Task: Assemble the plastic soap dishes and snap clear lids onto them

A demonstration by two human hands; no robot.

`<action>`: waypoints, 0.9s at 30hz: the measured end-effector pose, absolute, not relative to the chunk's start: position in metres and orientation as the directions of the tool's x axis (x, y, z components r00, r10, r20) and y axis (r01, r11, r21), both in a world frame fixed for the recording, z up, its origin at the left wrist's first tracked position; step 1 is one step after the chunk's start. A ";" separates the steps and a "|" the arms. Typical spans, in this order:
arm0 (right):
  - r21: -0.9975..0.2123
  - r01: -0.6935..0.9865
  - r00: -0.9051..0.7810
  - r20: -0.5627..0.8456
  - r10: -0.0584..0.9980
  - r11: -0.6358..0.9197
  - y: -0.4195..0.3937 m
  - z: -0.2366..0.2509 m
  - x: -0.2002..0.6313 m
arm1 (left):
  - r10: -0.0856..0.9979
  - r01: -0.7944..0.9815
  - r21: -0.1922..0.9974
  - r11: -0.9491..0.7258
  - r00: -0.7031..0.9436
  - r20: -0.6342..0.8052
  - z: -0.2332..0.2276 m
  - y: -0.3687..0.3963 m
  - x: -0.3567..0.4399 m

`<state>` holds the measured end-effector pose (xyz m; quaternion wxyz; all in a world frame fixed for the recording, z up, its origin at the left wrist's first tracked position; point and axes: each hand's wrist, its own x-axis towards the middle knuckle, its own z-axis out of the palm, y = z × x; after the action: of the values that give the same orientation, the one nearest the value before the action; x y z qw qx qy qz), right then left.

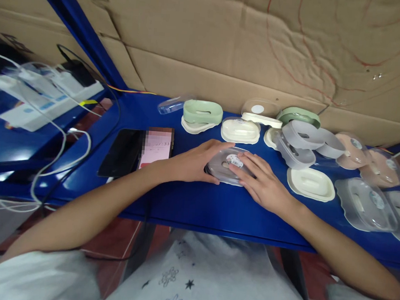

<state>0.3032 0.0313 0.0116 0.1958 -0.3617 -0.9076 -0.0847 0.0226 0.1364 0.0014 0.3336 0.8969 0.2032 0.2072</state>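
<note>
A grey soap dish (221, 163) with a clear lid and a white round sticker lies on the blue table in front of me. My left hand (199, 161) grips its left end, thumb on the near side and fingers on the far side. Over the right part of the lid, my right hand (264, 185) lies with its fingers stretched out and slightly apart. The right thumb is hidden. Just beyond the dish is a cream soap dish (239, 131) under a clear lid. A cream tray (311, 184) sits to the right of my right hand.
A green soap dish (203, 112) and a loose clear lid (171, 105) stand at the back. Grey pieces (303, 135), pink dishes (382, 169) and lidded grey dishes (365, 204) crowd the right. Phones (121, 153) and a cabled power strip (51, 106) lie left; cardboard (211, 44) rises behind.
</note>
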 end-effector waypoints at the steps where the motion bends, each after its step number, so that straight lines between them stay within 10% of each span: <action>1: 0.012 0.689 -0.661 0.420 0.622 0.724 0.031 0.011 0.302 | 0.503 0.220 0.687 -0.692 0.830 0.240 0.001 0.137 0.023; 23: -0.231 0.708 -0.585 0.339 0.737 0.668 0.032 0.010 0.307 | 0.472 0.257 0.649 -0.716 0.863 0.180 0.019 0.139 0.018; 27: -0.166 0.745 -0.585 0.303 0.752 0.646 0.026 0.023 0.310 | 0.600 0.393 0.527 -0.754 0.739 0.307 0.028 0.152 0.012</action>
<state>0.3100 0.0259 0.0233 0.1751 -0.4203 -0.8903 0.0105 0.0116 0.1520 0.0275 0.2195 0.9062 0.2739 0.2359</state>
